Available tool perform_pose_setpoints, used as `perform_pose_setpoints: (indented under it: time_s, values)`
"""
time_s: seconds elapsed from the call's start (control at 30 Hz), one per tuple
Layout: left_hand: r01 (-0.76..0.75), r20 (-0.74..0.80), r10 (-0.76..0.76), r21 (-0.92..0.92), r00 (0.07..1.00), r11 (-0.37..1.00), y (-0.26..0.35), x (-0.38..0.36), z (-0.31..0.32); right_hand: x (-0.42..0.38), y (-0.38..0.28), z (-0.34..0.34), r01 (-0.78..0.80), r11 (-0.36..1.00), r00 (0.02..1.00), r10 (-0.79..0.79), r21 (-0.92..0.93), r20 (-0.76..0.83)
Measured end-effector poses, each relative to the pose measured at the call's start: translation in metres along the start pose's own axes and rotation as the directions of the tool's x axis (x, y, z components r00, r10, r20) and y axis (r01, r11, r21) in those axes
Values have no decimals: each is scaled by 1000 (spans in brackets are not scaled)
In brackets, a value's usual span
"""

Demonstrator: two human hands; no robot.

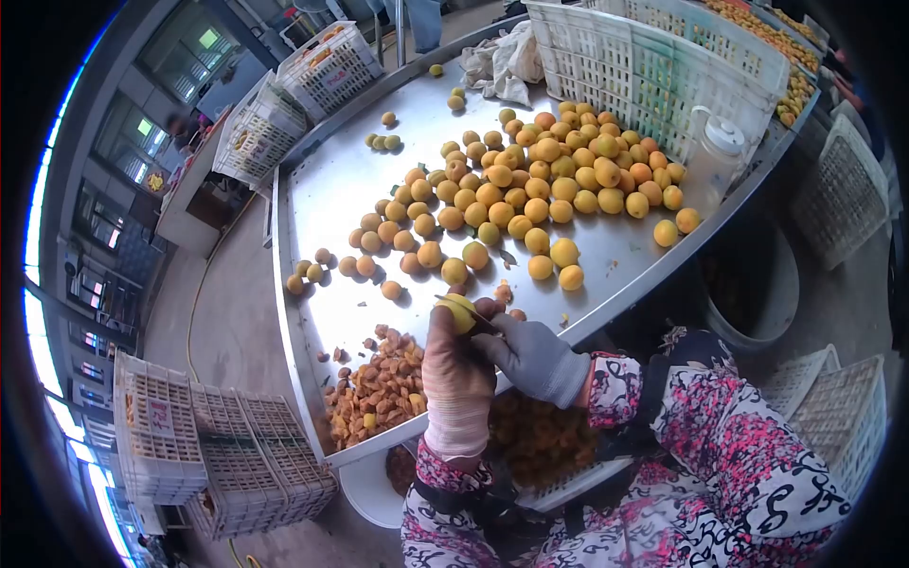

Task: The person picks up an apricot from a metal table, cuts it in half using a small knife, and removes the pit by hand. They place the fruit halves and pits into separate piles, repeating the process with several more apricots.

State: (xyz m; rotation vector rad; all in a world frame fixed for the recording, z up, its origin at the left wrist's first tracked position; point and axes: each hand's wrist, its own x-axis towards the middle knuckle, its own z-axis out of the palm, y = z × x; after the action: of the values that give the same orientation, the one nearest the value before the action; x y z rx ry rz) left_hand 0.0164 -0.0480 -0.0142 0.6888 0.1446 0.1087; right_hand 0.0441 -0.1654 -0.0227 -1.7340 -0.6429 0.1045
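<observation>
My left hand (457, 379), in a pale striped glove, is closed around a yellow apricot (456, 313) above the table's near edge. My right hand (536, 358), in a grey glove, meets it from the right. Its fingers pinch a thin dark tool that looks like a small knife (481, 322), its edge against the apricot; most of it is hidden. Beyond my hands, many loose apricots (530, 180) lie on the metal table (331, 208). A heap of brown apricot pits (379, 383) sits in the table's near left corner, left of my left hand.
A white plastic crate (653, 80) and a clear lidded jug (715, 156) stand on the table's right side, near a crumpled white sack (507, 64). Below are a crate of apricot pieces (540, 440), a white bucket (369, 488) and a bin (776, 293). Stacked crates (161, 431) stand at left.
</observation>
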Motion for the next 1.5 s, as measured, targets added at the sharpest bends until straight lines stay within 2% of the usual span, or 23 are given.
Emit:
perform_pose_setpoints:
  time_s: [0.07,0.17,0.23,0.3,0.33,0.37,0.43,0.57,0.63,0.67,0.8,0.83,0.9,0.97,1.0,1.07,1.13,1.17,1.23,1.27,1.4,1.47,1.5]
  values:
    - [23,-17,-24,-70,1000,997,0,2,-1,1,2,-4,-87,980,992,102,-180,79]
    - [-70,109,35,336,993,939,18,7,-14,14,-11,-25,-167,979,962,187,-113,198]
    - [-109,107,65,484,992,869,28,3,-7,15,-13,-25,-172,981,962,187,-93,200]
    - [-151,126,107,421,986,895,21,4,-8,10,-10,-15,-88,994,989,96,-72,115]
    - [-192,144,150,355,978,915,15,5,-9,5,-5,-4,-48,999,999,47,26,12]
    - [-87,43,82,127,996,988,-1,7,-17,1,10,12,-1,993,996,11,114,-93]
    - [50,-44,-58,-171,997,984,-4,2,5,-2,11,9,-113,993,993,114,-39,25]
    - [-17,-25,16,-40,1000,999,1,11,-17,6,-8,-6,-107,994,994,107,-26,10]
    - [-98,71,81,287,994,953,16,14,-23,13,-10,-19,-201,977,960,210,-69,182]
    - [-102,103,66,401,992,910,26,8,-21,13,-7,-20,-162,985,968,170,-59,182]
    - [-85,84,44,581,995,809,41,-4,-6,13,-10,-21,-132,979,954,168,-155,248]
    - [-84,85,42,582,996,809,33,-2,-7,9,-10,-14,-61,997,985,67,-42,159]
    - [-84,44,78,183,996,979,8,0,-7,0,-3,6,31,989,999,-26,147,-40]
    - [30,-12,-31,-54,999,998,-5,0,6,-6,3,13,-189,981,982,188,46,22]
    - [33,10,-33,-37,999,999,-2,0,11,-5,4,11,-186,982,982,185,44,18]
    - [39,34,-38,-15,999,999,3,1,11,-2,3,11,-47,999,996,46,-15,-77]
    - [-107,9,109,301,994,947,6,5,4,4,4,5,-65,997,997,63,-50,-37]
    - [-108,9,110,300,994,948,10,5,2,7,5,1,-86,992,996,87,-88,4]
    - [-223,29,269,647,963,729,18,2,2,7,6,0,-109,986,992,116,-126,46]
    - [-251,21,324,683,946,686,17,0,8,7,5,0,-115,981,989,127,-155,72]
    - [-302,43,390,714,920,632,8,3,-2,4,7,8,-131,972,988,145,-195,57]
    - [-198,-53,248,450,967,871,6,6,-7,5,9,14,-108,975,993,116,-193,28]
    - [-198,-52,247,451,968,870,7,6,-4,5,8,14,-84,978,996,84,-191,-6]
